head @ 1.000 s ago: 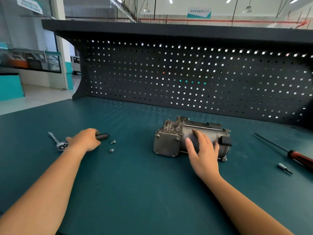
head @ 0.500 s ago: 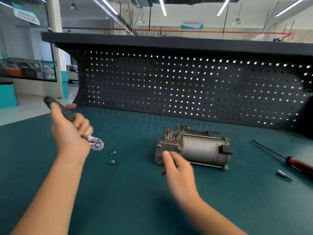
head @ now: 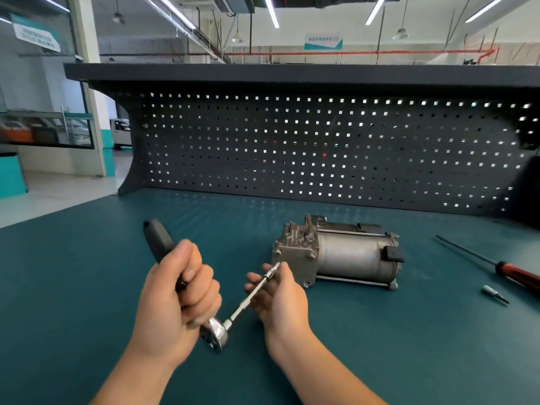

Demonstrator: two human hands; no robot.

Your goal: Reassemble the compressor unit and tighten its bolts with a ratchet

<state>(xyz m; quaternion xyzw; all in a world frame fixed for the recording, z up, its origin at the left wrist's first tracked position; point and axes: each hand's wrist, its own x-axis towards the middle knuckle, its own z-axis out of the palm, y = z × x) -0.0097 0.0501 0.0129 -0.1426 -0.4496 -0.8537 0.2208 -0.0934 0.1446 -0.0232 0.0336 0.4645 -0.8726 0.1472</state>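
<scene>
Teal workbench (head: pixel 87 287), compressor unit (head: pixel 344 255) lying mid-bench, screwdriver (head: pixel 502 268) and bit (head: pixel 493 293) right

Left grip (head: pixel 175 302) is fisted round the black-handled chrome ratchet (head: pixel 214 336); right grip (head: pixel 280 299) pinches its slim steel extension bar (head: pixel 239 309), forearms converging.

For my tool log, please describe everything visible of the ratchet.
The ratchet has a black handle, a shiny round metal head and a thin metal bar plugged into it. It is held above the table, handle tilted up. The left hand grips the handle; the right hand pinches the bar near its tip.
</scene>
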